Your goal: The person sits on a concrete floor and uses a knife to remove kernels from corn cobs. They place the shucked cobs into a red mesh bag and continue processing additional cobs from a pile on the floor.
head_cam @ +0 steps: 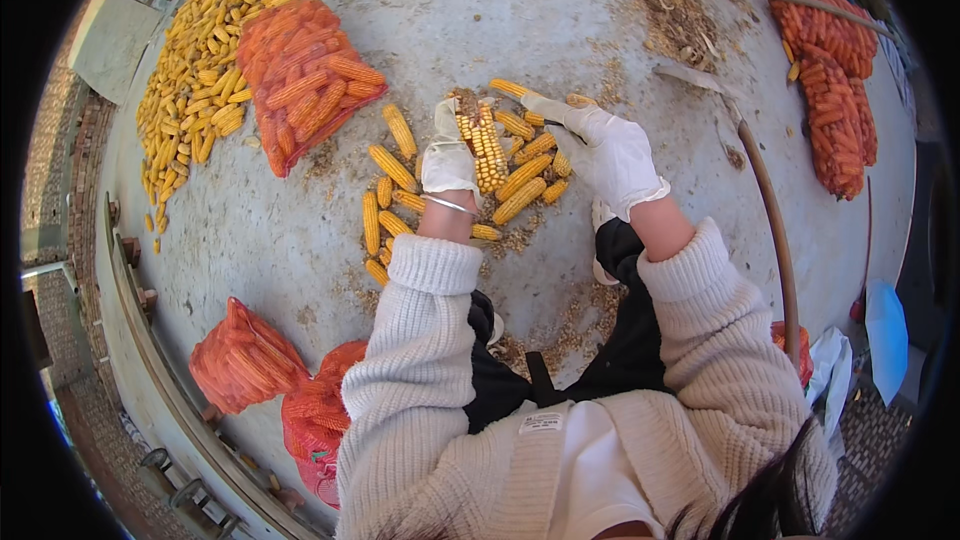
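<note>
My left hand (448,154), in a white glove with a metal bangle at the wrist, grips a yellow corn cob (487,150). A dark gap without kernels runs down part of that cob, and brownish debris shows at its far end. Just to the right, my right hand (600,150), also gloved, is raised with the index finger stretched toward the cob. Between its thumb and fingers sits a thin dark object (553,123), mostly hidden, so its kind is unclear. Several loose cobs (519,200) lie on the concrete beneath and around both hands.
An orange mesh sack of corn (307,82) lies ahead left, beside a large corn heap (202,82). More sacks lie lower left (247,356) and far right (832,120). A wooden-handled tool (769,202) stretches along my right. Husk debris (675,11) is piled beyond it.
</note>
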{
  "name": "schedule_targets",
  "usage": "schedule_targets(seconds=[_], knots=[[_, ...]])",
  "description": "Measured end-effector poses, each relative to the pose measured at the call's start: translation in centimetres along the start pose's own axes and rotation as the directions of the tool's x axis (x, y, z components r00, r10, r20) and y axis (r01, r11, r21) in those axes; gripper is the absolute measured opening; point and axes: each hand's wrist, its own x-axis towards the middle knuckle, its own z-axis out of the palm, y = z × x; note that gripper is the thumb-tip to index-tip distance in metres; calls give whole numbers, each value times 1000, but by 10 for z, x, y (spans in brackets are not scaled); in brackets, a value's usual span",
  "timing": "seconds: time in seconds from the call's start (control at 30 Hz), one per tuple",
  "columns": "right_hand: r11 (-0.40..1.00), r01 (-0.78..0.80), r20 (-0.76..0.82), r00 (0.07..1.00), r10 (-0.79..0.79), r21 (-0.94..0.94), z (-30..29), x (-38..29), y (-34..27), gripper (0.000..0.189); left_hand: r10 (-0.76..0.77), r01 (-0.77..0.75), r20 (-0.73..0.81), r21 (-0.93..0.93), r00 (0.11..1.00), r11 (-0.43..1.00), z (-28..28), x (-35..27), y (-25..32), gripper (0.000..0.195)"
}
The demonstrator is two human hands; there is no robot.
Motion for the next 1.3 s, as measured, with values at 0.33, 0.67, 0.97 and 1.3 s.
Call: schedule_targets(seconds=[0.33, 0.67, 0.97, 1.3], knots=[[833, -123, 196, 980, 18, 539, -3, -5, 13, 38, -31, 23, -70, -111, 997, 994, 8, -8, 9, 69], [703, -343, 258, 939, 230, 623, -15, 2, -4, 38, 170, -172, 183, -4, 968, 985, 28, -29, 16, 50], [618, -285, 236, 958, 161, 733, -14, 4, -1, 39, 462, -500, 200, 448, 864, 741, 33, -22, 5, 73], [477, -404, 242, 899, 365, 780, -11, 9, -11, 36, 572, -602, 483, 798, 663, 24, 44, -38, 10, 97]])
